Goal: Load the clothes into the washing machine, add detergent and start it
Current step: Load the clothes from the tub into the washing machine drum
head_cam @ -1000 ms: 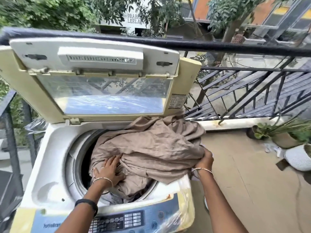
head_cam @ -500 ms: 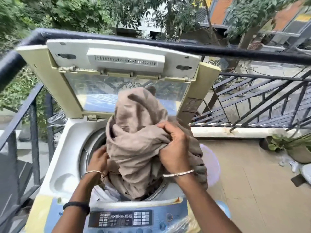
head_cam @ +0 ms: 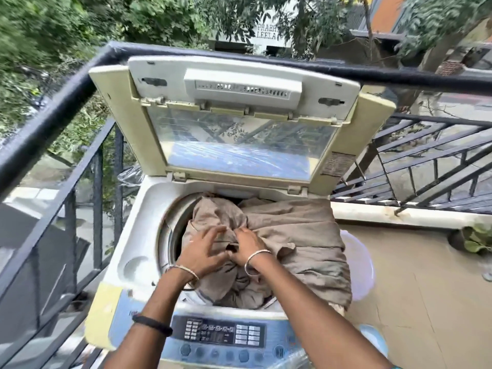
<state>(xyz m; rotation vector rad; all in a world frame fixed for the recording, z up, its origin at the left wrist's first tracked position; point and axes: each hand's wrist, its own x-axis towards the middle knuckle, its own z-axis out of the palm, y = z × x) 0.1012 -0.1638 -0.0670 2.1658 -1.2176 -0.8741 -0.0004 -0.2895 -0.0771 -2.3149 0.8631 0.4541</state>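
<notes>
Head view. Looks down on a washing machine (head_cam: 138,222) with its lid (head_cam: 239,145) standing up. Shows a big brown cloth (head_cam: 298,235) half in the tub (head_cam: 165,235), half hanging over the right side. Finds the left hand (head_cam: 205,253) spread flat, pressing on the cloth. Finds the right hand (head_cam: 249,245) just beside it, fingers (head_cam: 241,232) curled round a fold (a bit blurry).

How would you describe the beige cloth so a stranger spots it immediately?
Start at the top-loading washing machine with its raised lid. The beige cloth fills its drum opening, under the left hand and right hand, and drapes over the right side. No other large fabric shows.
</notes>
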